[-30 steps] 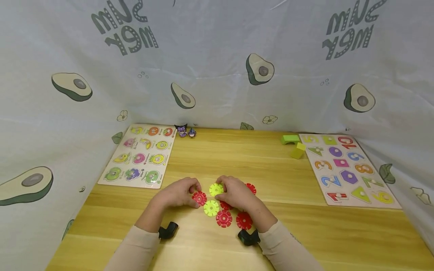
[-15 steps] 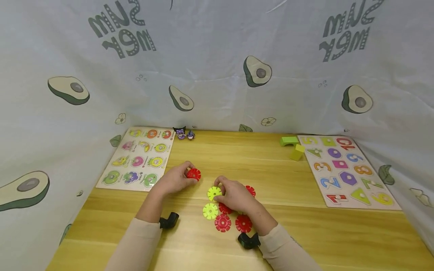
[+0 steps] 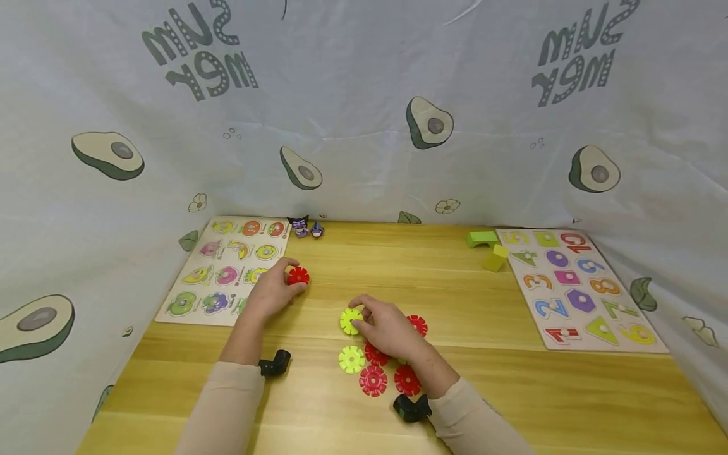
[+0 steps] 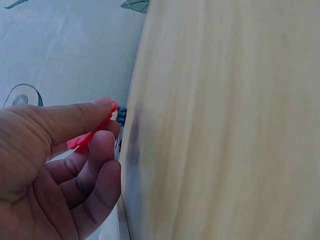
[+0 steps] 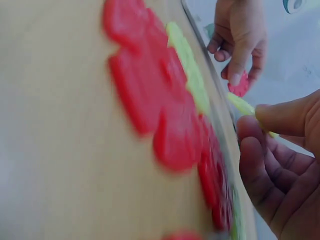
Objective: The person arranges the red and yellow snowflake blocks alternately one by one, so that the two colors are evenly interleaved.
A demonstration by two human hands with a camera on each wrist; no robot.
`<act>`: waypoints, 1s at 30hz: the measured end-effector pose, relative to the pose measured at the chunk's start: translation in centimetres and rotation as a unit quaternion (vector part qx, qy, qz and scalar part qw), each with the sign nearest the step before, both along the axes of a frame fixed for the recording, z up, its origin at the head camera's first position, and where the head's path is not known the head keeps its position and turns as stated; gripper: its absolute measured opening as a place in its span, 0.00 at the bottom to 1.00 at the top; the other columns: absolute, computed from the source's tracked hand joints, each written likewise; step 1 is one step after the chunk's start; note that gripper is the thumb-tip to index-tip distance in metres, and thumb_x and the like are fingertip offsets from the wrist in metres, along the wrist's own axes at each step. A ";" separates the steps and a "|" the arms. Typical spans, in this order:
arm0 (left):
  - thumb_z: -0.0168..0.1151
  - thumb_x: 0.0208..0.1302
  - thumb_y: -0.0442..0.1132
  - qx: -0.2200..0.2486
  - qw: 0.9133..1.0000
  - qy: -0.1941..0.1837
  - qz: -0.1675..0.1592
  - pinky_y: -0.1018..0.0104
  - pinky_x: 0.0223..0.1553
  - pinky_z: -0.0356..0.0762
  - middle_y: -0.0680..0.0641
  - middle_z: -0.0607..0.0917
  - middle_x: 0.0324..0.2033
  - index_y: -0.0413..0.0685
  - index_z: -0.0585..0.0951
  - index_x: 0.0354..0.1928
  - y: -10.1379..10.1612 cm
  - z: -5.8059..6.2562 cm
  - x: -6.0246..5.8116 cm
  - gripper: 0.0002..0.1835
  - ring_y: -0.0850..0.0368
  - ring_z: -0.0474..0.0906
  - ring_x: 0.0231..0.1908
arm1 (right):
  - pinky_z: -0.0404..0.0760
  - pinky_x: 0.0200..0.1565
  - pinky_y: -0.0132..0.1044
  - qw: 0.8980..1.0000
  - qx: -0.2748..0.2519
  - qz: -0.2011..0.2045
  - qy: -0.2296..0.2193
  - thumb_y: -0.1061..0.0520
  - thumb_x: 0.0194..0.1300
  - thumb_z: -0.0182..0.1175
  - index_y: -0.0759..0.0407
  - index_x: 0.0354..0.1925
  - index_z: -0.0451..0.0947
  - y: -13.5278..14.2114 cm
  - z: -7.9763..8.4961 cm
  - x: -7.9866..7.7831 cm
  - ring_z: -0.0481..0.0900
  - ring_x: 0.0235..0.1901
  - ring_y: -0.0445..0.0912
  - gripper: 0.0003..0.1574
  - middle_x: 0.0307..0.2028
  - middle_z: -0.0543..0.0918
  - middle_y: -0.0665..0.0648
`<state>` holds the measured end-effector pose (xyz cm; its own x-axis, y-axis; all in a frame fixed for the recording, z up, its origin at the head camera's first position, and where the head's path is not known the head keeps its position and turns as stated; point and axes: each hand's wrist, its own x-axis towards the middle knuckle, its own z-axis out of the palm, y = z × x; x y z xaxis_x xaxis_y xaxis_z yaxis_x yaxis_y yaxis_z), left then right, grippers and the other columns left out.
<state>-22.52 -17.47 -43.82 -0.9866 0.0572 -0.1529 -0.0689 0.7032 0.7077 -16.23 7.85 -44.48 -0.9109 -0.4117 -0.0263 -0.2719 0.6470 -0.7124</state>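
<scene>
My left hand (image 3: 270,294) pinches a red notched plastic disc (image 3: 298,275) between thumb and fingers, near the fruit board's right edge. In the left wrist view, thumb and forefinger grip this red disc (image 4: 80,142), seen nearly edge-on. A yellow-green notched disc (image 3: 348,321) is held in my right hand (image 3: 389,328), at the table's middle. The right wrist view shows that yellow disc (image 5: 241,104) pinched edge-on. Below the right hand lie another yellow disc (image 3: 351,359) and several red discs (image 3: 373,381), some partly hidden by the hand and wrist.
A fruit puzzle board (image 3: 193,297) lies at left, a number puzzle board (image 3: 603,316) at right. Green (image 3: 482,238) and yellow (image 3: 496,258) blocks stand beside the number board. Two small purple figures (image 3: 299,227) sit at the back edge, before a printed curtain (image 3: 364,114).
My left hand has carried the red disc away from the other discs, leftward and toward the back. The right hand has shifted slightly left with its yellow disc.
</scene>
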 end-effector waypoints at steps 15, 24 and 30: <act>0.66 0.57 0.44 -0.071 0.997 0.024 0.027 0.51 0.44 0.73 0.42 0.80 0.41 0.52 0.71 0.55 -0.7 -0.5 -0.4 0.24 0.47 0.75 0.40 | 0.72 0.19 0.33 0.999 -0.046 -0.015 -0.005 0.53 0.64 0.59 0.50 0.53 0.72 -4.2 0.7 -2.8 0.75 0.17 0.40 0.19 0.22 0.76 0.48; 0.68 0.54 0.47 -0.079 0.996 0.031 0.006 0.49 0.50 0.69 0.42 0.76 0.46 0.46 0.74 0.55 -0.8 -0.4 -0.6 0.27 0.46 0.72 0.47 | 0.70 0.19 0.34 0.996 -0.044 -0.067 -0.028 0.55 0.65 0.58 0.51 0.53 0.71 -6.2 0.1 -6.4 0.75 0.17 0.43 0.18 0.19 0.76 0.51; 0.68 0.54 0.45 -0.099 0.995 0.031 -0.006 0.49 0.53 0.68 0.41 0.77 0.48 0.43 0.76 0.55 -0.8 -0.4 -0.5 0.27 0.44 0.72 0.50 | 0.72 0.20 0.34 0.996 -0.027 -0.075 -0.046 0.54 0.65 0.57 0.52 0.54 0.71 -7.6 -0.6 -8.0 0.76 0.17 0.41 0.19 0.20 0.77 0.50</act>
<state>-23.05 -18.26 -44.24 -0.9940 0.0440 -0.1005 -0.0196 0.8297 0.5579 -24.28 0.28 -45.07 -0.9568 -0.2750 -0.0943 -0.1075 0.6358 -0.7643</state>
